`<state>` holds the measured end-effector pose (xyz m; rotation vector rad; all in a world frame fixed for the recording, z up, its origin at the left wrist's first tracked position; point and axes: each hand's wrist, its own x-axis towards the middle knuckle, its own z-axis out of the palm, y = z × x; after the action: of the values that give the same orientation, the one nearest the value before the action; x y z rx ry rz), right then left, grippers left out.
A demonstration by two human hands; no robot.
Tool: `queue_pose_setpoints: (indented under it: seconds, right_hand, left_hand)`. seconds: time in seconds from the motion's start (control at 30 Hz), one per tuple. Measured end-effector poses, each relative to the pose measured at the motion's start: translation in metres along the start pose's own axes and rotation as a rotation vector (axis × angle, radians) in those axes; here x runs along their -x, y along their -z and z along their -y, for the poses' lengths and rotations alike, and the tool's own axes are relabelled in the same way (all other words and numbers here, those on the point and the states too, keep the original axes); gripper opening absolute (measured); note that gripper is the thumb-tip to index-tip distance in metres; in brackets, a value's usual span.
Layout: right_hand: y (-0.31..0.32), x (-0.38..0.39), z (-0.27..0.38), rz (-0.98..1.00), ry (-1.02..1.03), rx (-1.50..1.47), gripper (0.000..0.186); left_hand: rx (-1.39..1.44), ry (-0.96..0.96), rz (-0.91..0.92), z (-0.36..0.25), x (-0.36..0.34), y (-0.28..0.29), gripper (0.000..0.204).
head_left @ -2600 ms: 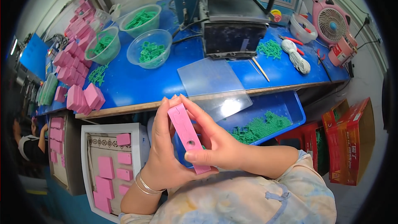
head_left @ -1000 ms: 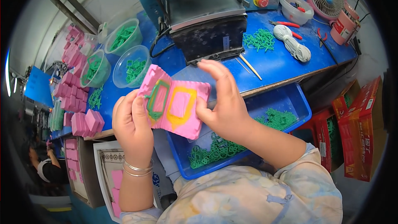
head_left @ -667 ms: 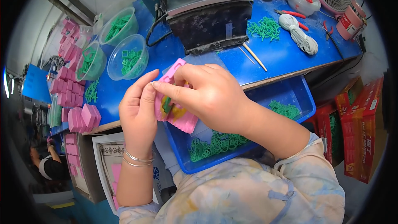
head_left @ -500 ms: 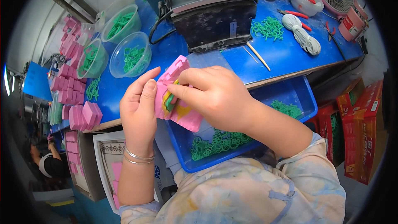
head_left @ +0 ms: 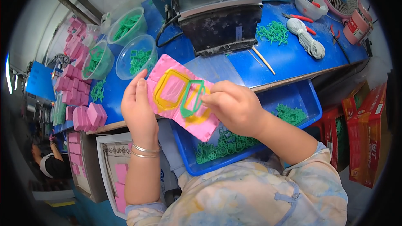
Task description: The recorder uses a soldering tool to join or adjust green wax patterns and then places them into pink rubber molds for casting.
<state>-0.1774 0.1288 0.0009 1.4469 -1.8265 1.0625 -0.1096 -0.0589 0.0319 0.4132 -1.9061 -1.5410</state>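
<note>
My left hand [head_left: 140, 111] grips a pink block mould [head_left: 172, 88] by its left edge, and the block lies spread flat, its inner faces upward. A yellow-lined frame-shaped hollow shows on its left half, and yellow marks lie on the right half. My right hand [head_left: 235, 106], thumb and fingers pinched, has hold of a green frame-shaped piece [head_left: 186, 100] that stands tilted over the mould's right half. Whether its lower end still touches the mould I cannot tell. Below lies a blue tray [head_left: 190, 168] with many green pieces [head_left: 226, 144] in it.
Clear bowls [head_left: 121, 69] of green pieces and stacks of pink blocks [head_left: 75, 83] stand at the left. A dark machine [head_left: 220, 29] is at the back. Pliers [head_left: 300, 17], a cord bundle [head_left: 305, 39] and a wooden stick [head_left: 263, 60] lie right. Red cartons [head_left: 368, 138] stand beyond the tray.
The mould has gone from bent and folded to spread flat, its hollow now showing. The green piece has come up out of it, and my right hand has shifted right with it.
</note>
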Motion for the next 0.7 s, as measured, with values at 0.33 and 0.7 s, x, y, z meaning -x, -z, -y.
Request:
queue_pose_setpoints:
  seconds: [0.33, 0.7]
  right_hand:
    - [0.024, 0.001, 0.011, -0.543, -0.725, -1.338, 0.007]
    - [0.017, 0.006, 0.001, -0.275, -0.559, -0.639, 0.026]
  left_hand:
    - [-0.713, -0.957, 0.628, 0.003, 0.031, -0.035, 0.052]
    - [0.214, 0.228, 0.632, -0.031, 0.007, -0.003, 0.043]
